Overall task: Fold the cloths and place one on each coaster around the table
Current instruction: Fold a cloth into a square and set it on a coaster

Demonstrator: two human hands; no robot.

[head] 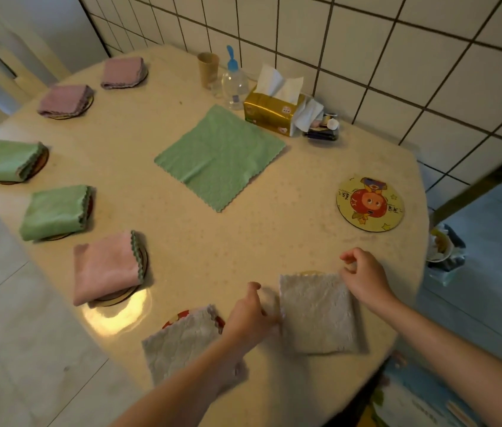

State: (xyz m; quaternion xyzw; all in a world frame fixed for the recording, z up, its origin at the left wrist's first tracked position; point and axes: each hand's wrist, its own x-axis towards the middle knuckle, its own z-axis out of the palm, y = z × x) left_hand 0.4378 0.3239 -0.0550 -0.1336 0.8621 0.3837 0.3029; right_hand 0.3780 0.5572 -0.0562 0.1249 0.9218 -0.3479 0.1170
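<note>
While both hands work at the near edge of the table (200, 257), most of the round is already laid. From about eleven o'clock down to seven o'clock, five folded cloths sit on coasters: two mauve cloths (124, 72) (65, 100), two green cloths (7, 161) (55, 212) and a pink cloth (106, 266). At six o'clock a grey folded cloth (182, 340) lies over a red-rimmed coaster (173, 318), partly under the left forearm. At five o'clock a second grey cloth (317, 312) lies folded over a coaster of which only a sliver of rim (311, 272) peeks out at its far edge.

The left hand (254, 315) is blurred at that cloth's left edge; I cannot tell whether it grips the edge or merely touches it. The right hand (363, 278) hovers at the cloth's far right corner, fingers loosely curled and apparently holding nothing.

Left to do, by my judgement: the flat green cloth (220, 157) in the middle is unfolded, and the cartoon coaster (370, 203) at three o'clock is bare, so they likely belong together.

At one o'clock a gold tissue box (269, 114) has a tissue sticking up, a clear bottle (234, 83) looks almost empty, and a tan cup (208, 69) shows no contents. Beside the table at three o'clock, a bin (445, 254) holds crumpled rubbish.
</note>
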